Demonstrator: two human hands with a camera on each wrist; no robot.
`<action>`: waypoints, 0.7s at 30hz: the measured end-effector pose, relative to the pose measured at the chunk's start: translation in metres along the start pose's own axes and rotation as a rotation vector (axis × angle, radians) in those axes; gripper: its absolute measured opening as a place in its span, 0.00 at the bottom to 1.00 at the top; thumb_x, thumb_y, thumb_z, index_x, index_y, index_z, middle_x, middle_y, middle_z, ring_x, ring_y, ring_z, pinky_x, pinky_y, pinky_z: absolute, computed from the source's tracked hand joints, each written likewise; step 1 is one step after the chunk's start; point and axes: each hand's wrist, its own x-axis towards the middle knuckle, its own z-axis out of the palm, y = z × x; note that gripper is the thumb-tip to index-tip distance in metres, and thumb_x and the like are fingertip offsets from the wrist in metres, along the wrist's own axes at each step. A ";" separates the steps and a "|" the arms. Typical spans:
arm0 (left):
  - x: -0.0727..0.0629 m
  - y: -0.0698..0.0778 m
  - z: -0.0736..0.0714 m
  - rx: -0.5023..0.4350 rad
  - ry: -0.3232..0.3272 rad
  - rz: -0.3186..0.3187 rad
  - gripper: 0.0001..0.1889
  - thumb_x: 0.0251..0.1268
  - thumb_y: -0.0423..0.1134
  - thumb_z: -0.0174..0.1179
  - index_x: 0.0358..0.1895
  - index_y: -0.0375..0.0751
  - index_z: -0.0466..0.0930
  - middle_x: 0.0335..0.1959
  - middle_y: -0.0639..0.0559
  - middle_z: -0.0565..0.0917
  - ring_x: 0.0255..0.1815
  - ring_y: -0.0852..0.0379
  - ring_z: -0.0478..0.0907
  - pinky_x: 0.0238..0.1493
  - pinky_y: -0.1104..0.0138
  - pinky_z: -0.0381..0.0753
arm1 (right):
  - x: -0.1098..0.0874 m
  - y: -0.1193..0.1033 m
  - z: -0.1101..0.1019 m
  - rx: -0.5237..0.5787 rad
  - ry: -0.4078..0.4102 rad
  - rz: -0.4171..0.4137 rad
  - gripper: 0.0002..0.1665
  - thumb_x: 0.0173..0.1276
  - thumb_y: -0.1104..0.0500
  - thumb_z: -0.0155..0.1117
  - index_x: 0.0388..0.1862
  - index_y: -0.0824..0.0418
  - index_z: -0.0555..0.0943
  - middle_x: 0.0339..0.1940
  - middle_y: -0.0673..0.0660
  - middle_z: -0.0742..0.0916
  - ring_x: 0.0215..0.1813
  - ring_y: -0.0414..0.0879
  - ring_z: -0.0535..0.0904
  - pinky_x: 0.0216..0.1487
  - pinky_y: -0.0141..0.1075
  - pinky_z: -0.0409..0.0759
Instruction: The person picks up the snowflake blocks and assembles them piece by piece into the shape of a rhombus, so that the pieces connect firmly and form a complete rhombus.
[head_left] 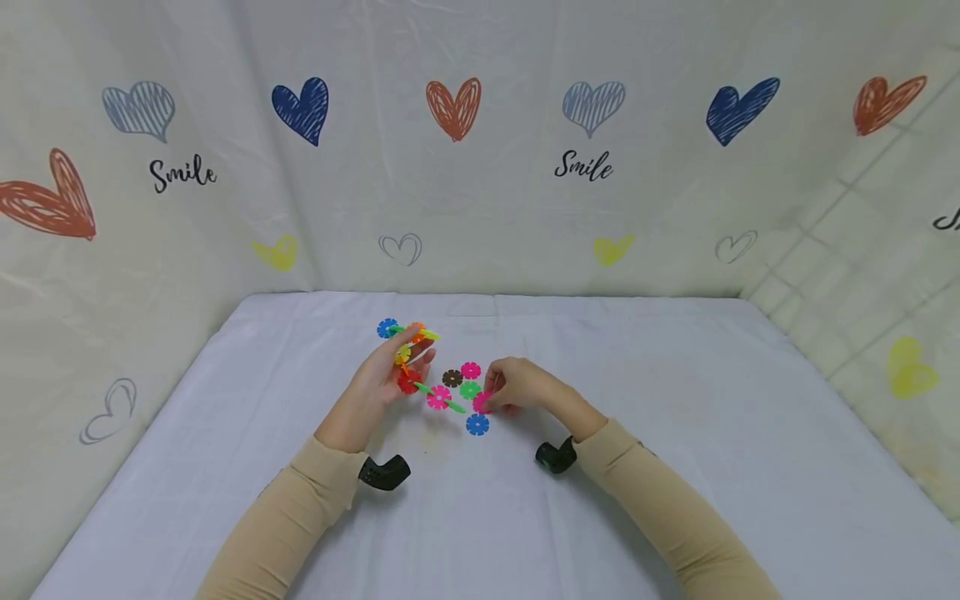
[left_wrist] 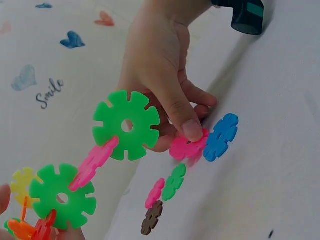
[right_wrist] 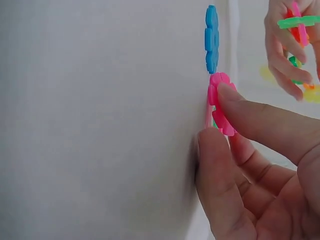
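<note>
My left hand [head_left: 375, 377] holds a chain of slotted plastic snowflake discs, joined edge to edge in blue, green, orange, yellow, red and pink. In the left wrist view two large green discs [left_wrist: 110, 117] of this chain are linked by a pink one [left_wrist: 95, 162]. To the right, my right hand [head_left: 525, 383] pinches a loose pink disc [right_wrist: 222, 112] at the tabletop, thumb on its face. Close beside that disc lies a blue disc [head_left: 477, 424]. Just beyond are a green disc [head_left: 470, 390], a brown disc [head_left: 452, 378] and another pink disc [head_left: 471, 369].
A white cloth [head_left: 675, 375] covers the table. Behind it hangs a pale curtain [head_left: 510, 208] printed with hearts and "Smile". Black camera mounts [head_left: 385, 473] stick out inward from both wrists, low over the cloth.
</note>
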 end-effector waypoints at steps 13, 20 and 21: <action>0.001 -0.009 0.005 0.062 -0.060 -0.016 0.18 0.78 0.48 0.57 0.64 0.53 0.66 0.64 0.44 0.75 0.52 0.52 0.80 0.59 0.63 0.80 | -0.006 0.009 -0.004 0.078 0.002 -0.015 0.11 0.65 0.62 0.76 0.40 0.60 0.81 0.24 0.54 0.82 0.23 0.45 0.78 0.33 0.33 0.78; 0.001 -0.016 0.011 0.102 -0.116 -0.018 0.20 0.80 0.46 0.55 0.67 0.49 0.63 0.62 0.42 0.73 0.50 0.51 0.81 0.45 0.67 0.86 | -0.011 0.015 -0.006 0.192 0.050 -0.064 0.10 0.68 0.62 0.71 0.46 0.62 0.84 0.27 0.55 0.84 0.25 0.45 0.80 0.35 0.34 0.82; 0.001 -0.017 0.012 0.099 -0.124 -0.018 0.19 0.80 0.45 0.54 0.66 0.48 0.64 0.62 0.42 0.73 0.49 0.51 0.82 0.43 0.67 0.86 | -0.011 0.016 -0.006 0.230 0.065 -0.071 0.10 0.69 0.63 0.71 0.47 0.63 0.84 0.28 0.56 0.85 0.26 0.46 0.81 0.35 0.34 0.83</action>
